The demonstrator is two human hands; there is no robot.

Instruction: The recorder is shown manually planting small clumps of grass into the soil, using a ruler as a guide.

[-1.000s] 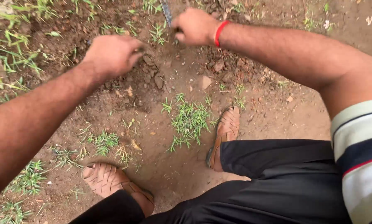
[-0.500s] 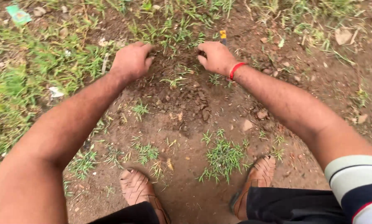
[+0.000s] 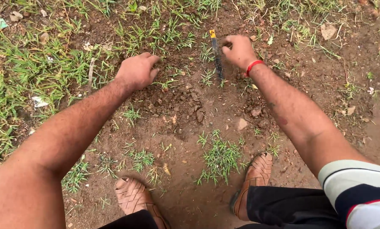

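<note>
Two hands work loose soil at the edge of a grass patch.
The right hand (image 3: 239,51) is closed around a dark blade (image 3: 216,55) stuck in the ground; the left hand (image 3: 137,71), fingers curled, presses on the dug soil (image 3: 185,106) beside grass (image 3: 41,68).

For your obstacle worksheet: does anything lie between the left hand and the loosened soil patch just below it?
Nothing visible does. The left hand rests at the edge of the loosened soil patch, with only small grass sprigs between them.

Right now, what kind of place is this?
Likely an outdoor garden or yard patch: bare brown soil with grass tufts. The left hand rests on the dirt; the right hand is beside a narrow dark blade stuck in the ground.
</note>
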